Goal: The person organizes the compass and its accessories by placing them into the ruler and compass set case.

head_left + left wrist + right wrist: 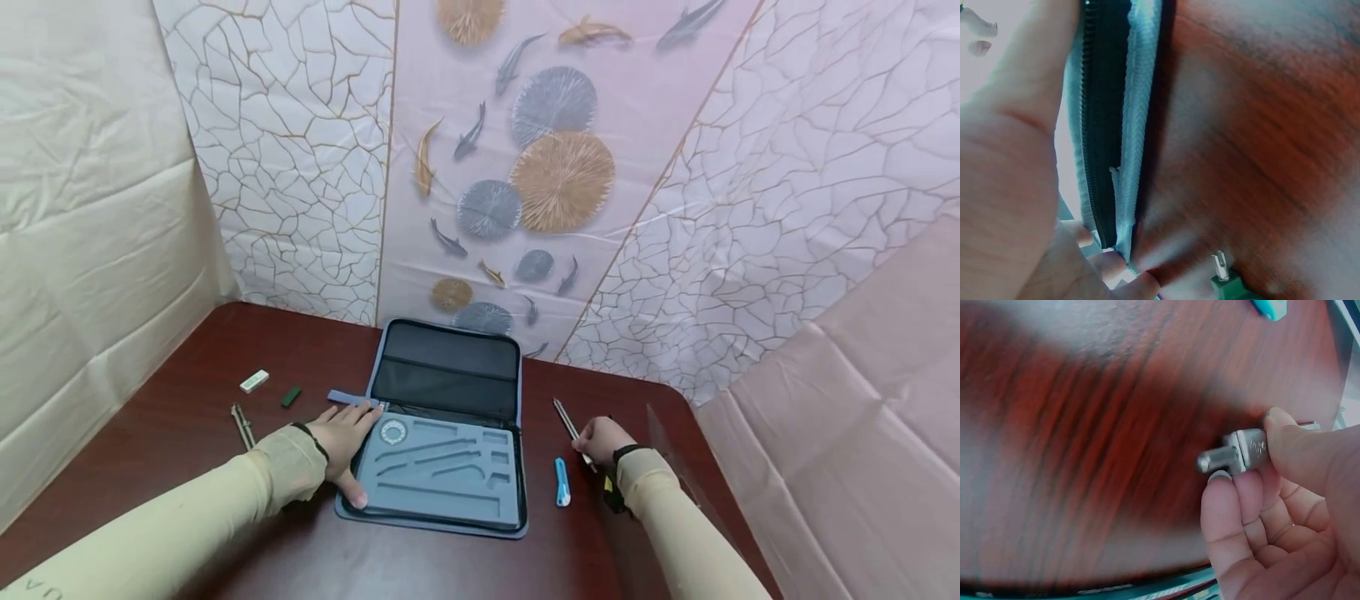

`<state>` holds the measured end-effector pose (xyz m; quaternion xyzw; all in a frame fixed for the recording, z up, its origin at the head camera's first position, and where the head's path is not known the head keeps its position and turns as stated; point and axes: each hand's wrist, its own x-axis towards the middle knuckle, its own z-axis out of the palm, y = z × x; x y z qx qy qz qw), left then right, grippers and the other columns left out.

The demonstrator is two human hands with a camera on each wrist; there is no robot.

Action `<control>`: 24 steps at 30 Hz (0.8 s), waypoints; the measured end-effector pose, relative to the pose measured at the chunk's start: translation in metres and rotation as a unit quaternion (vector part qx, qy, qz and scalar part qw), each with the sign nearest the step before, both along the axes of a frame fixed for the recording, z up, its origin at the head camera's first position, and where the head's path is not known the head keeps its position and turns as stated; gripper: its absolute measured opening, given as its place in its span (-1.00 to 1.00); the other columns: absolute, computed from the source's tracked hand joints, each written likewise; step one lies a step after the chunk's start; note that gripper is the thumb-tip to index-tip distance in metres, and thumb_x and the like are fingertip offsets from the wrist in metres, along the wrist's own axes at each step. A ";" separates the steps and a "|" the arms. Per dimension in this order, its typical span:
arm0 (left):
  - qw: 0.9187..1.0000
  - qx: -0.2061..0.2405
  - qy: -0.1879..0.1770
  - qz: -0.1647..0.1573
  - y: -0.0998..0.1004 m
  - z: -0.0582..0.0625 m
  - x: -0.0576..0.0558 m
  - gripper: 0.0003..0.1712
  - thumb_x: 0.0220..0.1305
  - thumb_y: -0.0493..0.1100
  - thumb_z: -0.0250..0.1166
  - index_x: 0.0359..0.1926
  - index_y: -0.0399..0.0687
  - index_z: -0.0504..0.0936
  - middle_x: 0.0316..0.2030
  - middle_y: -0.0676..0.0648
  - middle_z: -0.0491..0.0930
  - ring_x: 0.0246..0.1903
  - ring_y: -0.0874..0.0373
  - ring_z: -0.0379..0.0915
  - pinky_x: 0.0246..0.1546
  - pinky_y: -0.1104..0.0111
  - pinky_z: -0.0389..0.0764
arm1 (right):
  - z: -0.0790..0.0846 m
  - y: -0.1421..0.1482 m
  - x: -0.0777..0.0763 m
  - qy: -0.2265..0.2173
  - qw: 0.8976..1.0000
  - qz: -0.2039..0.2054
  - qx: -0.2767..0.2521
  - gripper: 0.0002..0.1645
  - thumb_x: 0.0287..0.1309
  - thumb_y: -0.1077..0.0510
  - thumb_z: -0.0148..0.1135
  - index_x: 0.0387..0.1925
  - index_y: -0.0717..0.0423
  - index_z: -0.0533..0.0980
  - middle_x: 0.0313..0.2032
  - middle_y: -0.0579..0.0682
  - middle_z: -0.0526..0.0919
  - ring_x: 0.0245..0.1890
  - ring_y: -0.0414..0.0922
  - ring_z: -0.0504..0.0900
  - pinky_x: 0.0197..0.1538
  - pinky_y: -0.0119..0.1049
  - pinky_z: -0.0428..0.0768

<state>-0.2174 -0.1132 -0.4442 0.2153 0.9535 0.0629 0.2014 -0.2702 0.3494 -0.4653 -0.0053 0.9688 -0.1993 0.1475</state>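
A blue zip case (523,500) lies unfolded on the table, its dark lid raised at the back. Its grey insert (438,500) has several shaped recesses, and a round pale ring (393,431) sits at its upper left. My left hand (341,437) rests along the case's left edge, fingers spread near the hinge and thumb on the front corner. In the left wrist view the zipper (1088,125) runs beside the palm. To the right of the case, my right hand (602,440) pinches a metal drawing compass (1250,449) by its head between thumb and fingers.
A light-blue utility knife (562,482) lies between case and right hand. A black-and-yellow object (611,493) is partly hidden by the right wrist. Left of the case are a white block (254,381), a small green piece (291,397) and a metal instrument (242,427).
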 end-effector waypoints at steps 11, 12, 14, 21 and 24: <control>1.000 0.003 -0.002 0.001 -0.002 -0.001 0.000 0.68 -0.52 0.55 0.49 0.50 -0.23 -0.10 0.45 -0.35 -0.09 0.41 -0.26 -0.14 0.34 -0.11 -0.06 | 0.029 -0.008 -0.002 -0.034 0.995 0.031 -0.092 -0.79 0.36 0.20 0.13 -0.41 0.21 0.48 -0.48 0.02 0.57 -0.55 -0.10 0.54 -0.46 -0.23 0.51; 1.000 0.002 0.001 0.001 -0.002 -0.001 0.000 0.67 -0.50 0.54 0.49 0.50 -0.23 -0.11 0.45 -0.35 -0.09 0.41 -0.26 -0.14 0.34 -0.11 -0.05 | 0.033 -0.015 -0.006 -0.039 0.992 0.041 -0.111 -0.81 0.37 0.20 0.13 -0.38 0.21 0.48 -0.46 0.04 0.60 -0.50 -0.09 0.57 -0.41 -0.21 0.54; 1.000 -0.003 0.007 0.000 -0.002 -0.002 0.000 0.66 -0.49 0.54 0.48 0.50 -0.21 -0.11 0.46 -0.34 -0.09 0.42 -0.25 -0.15 0.34 -0.10 -0.05 | 0.041 -0.032 -0.011 -0.053 0.985 0.067 -0.153 -0.82 0.38 0.18 0.11 -0.31 0.25 0.48 -0.41 0.08 0.63 -0.40 -0.04 0.63 -0.30 -0.14 0.59; 1.000 -0.014 0.010 -0.007 -0.005 -0.008 -0.008 0.69 -0.51 0.62 0.41 0.52 -0.15 -0.15 0.47 -0.30 -0.13 0.43 -0.22 -0.18 0.35 -0.08 -0.06 | 0.041 -0.116 -0.013 -0.125 0.958 0.146 -0.211 -0.74 0.34 0.08 0.18 -0.19 0.23 0.59 -0.38 0.06 0.66 -0.38 -0.08 0.64 -0.21 -0.09 0.63; 1.000 -0.018 0.006 -0.008 -0.006 -0.010 -0.007 0.69 -0.52 0.64 0.39 0.52 -0.15 -0.15 0.47 -0.30 -0.13 0.43 -0.22 -0.18 0.35 -0.08 -0.06 | 0.035 -0.152 -0.010 -0.160 0.949 0.181 -0.203 -0.72 0.33 0.05 0.20 -0.23 0.21 0.62 -0.40 0.01 0.67 -0.42 -0.15 0.59 -0.27 -0.19 0.61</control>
